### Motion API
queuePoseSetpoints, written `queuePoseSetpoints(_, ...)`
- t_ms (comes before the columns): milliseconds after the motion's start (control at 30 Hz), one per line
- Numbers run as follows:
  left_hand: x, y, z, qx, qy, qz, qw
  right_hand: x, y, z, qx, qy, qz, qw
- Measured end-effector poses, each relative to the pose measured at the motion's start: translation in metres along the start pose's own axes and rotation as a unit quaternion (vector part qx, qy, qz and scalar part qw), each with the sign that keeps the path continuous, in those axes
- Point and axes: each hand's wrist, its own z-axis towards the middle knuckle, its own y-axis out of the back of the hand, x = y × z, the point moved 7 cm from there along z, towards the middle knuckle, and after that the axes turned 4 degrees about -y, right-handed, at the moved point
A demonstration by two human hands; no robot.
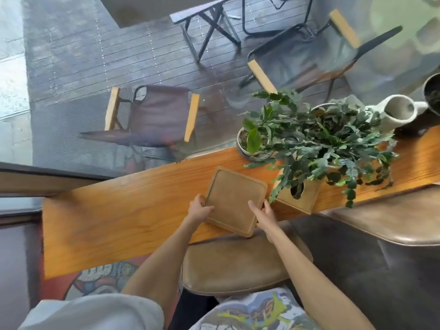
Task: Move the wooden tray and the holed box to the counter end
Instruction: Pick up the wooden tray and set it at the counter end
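Note:
A square wooden tray [234, 197] with rounded corners lies on the orange wooden counter [123, 210], its near corner jutting slightly past the front edge. My left hand [199, 208] grips the tray's left edge, thumb on top. My right hand [264, 214] holds its right edge, fingers over the rim. Just right of the tray stands the wooden box with a round hole [298, 192], partly covered by trailing plant leaves. The counter's left end lies bare to the left of the tray.
A leafy potted plant [319, 144] and a smaller white pot [247, 141] stand behind the box. A pale jug [397, 113] sits farther right. A brown padded stool [238, 265] stands under my arms, another seat [390, 220] at right. Chairs show beyond the glass.

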Motion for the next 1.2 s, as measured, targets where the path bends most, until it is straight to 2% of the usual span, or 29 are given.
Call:
queuePoseSetpoints(133,0.029,0.019,-0.007,-0.008,0.054,-0.025,0.998,0.006,-0.023,-0.006,0.013,0.0,-0.009,1.0)
queuePoseSetpoints(367,0.112,0.084,-0.058,-0.06,0.068,-0.101,0.991,0.012,-0.096,-0.035,0.08,0.036,-0.102,0.991)
queuePoseSetpoints(633,0.218,0.184,-0.128,-0.15,0.08,-0.2,0.965,0.026,-0.256,-0.095,0.152,0.104,-0.222,0.957)
queuePoseSetpoints(800,0.281,0.26,-0.16,-0.196,0.073,-0.24,0.948,0.014,-0.369,-0.135,0.187,0.134,-0.238,0.944)
queuePoseSetpoints(1000,0.341,0.352,-0.131,-0.18,0.054,-0.192,0.963,0.005,-0.468,-0.146,0.141,0.153,-0.254,0.945)
queuePoseSetpoints(1200,0.345,0.397,-0.054,-0.158,-0.008,-0.19,0.969,0.036,-0.516,-0.096,0.055,0.176,-0.235,0.954)
